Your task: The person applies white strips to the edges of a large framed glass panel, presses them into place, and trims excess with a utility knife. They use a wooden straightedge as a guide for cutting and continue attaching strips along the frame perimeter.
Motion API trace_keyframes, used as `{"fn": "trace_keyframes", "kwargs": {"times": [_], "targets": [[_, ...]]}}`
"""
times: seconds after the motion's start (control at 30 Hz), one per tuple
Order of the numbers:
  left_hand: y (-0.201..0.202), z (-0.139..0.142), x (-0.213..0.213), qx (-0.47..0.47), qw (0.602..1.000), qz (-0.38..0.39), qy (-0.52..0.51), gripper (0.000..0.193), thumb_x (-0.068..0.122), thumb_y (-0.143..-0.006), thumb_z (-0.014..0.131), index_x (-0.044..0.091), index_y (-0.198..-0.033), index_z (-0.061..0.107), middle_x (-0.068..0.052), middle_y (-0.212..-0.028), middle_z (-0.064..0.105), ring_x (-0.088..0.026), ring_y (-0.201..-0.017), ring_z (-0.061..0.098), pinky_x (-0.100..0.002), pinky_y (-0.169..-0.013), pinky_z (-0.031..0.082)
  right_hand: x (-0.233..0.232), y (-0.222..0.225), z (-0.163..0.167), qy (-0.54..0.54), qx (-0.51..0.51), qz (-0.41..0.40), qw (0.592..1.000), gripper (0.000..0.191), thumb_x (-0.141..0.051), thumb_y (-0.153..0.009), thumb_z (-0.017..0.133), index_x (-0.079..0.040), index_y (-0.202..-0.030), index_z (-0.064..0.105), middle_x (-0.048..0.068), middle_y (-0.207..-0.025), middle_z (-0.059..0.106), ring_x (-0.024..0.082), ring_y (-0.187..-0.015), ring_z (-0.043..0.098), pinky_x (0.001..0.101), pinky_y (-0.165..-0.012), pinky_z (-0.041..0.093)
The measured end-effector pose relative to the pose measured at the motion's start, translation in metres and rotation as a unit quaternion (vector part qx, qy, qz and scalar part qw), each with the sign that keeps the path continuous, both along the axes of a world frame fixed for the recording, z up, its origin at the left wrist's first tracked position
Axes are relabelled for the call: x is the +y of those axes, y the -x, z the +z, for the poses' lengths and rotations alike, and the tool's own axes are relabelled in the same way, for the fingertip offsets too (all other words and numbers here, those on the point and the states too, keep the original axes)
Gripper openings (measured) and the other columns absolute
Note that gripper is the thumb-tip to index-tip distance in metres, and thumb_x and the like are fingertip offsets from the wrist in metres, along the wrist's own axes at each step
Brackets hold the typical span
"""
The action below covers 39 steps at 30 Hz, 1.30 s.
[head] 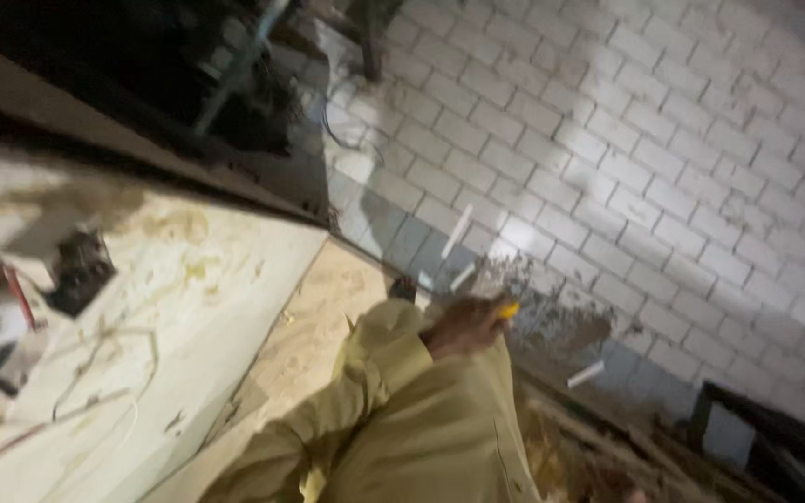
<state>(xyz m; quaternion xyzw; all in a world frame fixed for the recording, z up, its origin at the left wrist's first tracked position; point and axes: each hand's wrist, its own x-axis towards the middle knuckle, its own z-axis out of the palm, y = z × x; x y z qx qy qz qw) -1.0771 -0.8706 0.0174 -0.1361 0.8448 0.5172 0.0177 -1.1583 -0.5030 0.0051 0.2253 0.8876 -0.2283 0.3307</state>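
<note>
A hand (466, 324) shows near the middle of the view, at the end of a khaki sleeve (375, 373), closed around a small yellow thing (510, 310). Only a short yellow tip sticks out past the fingers; it looks like the end of a pencil or marker, but the blur makes its kind impossible to tell. It sits just above the edge where the desk (225, 279) meets the floor (663, 140). Which hand this is cannot be told from the twisted view, and the other hand is not seen.

The whole picture is smeared by motion. The person's body in khaki cloth fills the lower middle and hides what lies beneath it. A dark boxy object (78, 267) lies on the desk at the left, with thin wires (104, 373) trailing near it and a red strip (19, 293) just beside it; none is sharp enough to name. The lower right corner holds dark shapes and wood scraps too blurred to read.

The desk is pale board, stained and scratched, with a rougher chipboard sheet (314, 326) next to it. The floor is light paving brick, with a few white sticks (586, 373) scattered on it and a dusty patch near the hand.
</note>
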Motion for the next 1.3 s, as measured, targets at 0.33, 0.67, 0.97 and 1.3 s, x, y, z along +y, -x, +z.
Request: {"fn": "trace_keyframes", "kwargs": {"times": [0.33, 0.67, 0.97, 1.3], "targets": [[0.104, -0.040, -0.055, 0.059, 0.997, 0.052, 0.020, 0.037, 0.036, -0.101, 0.056, 0.013, -0.129, 0.051, -0.019, -0.090, 0.071, -0.043, -0.078, 0.068, -0.056, -0.066, 0.052, -0.104, 0.096, -0.035, 0.048, -0.117, 0.156, 0.980, 0.037, -0.029, -0.099, 0.069, -0.013, -0.132, 0.066, 0.017, -0.121, 0.070, 0.038, -0.107, 0.064, 0.0455, -0.089, 0.050], [0.315, -0.043, -0.149, 0.042, 0.993, 0.109, -0.008, 0.034, 0.034, -0.107, 0.051, 0.010, -0.131, 0.049, -0.019, -0.084, 0.069, -0.039, -0.071, 0.067, -0.050, -0.064, 0.052, -0.209, 0.308, -0.053, 0.074, -0.172, 0.277, 0.942, 0.034, -0.026, -0.098, 0.067, -0.011, -0.129, 0.067, 0.016, -0.118, 0.071, 0.035, -0.103, 0.065, 0.0431, -0.086, 0.050], [0.445, -0.033, -0.268, 0.135, 0.956, 0.261, 0.014, 0.039, 0.030, -0.105, 0.058, 0.011, -0.139, 0.054, -0.018, -0.087, 0.070, -0.037, -0.075, 0.068, -0.046, -0.068, 0.055, -0.289, 0.476, -0.100, 0.044, -0.181, 0.302, 0.935, 0.032, -0.022, -0.097, 0.065, -0.010, -0.127, 0.067, 0.015, -0.116, 0.071, 0.033, -0.101, 0.065, 0.0409, -0.084, 0.051], [0.600, -0.005, -0.451, 0.104, 0.944, 0.312, 0.001, 0.035, 0.029, -0.101, 0.057, 0.008, -0.130, 0.058, -0.019, -0.093, 0.073, -0.039, -0.082, 0.071, -0.046, -0.070, 0.056, -0.458, 0.626, -0.151, 0.141, -0.138, 0.299, 0.934, 0.030, -0.019, -0.096, 0.063, -0.008, -0.124, 0.068, 0.014, -0.113, 0.072, 0.030, -0.097, 0.066, 0.0385, -0.081, 0.051]]}}
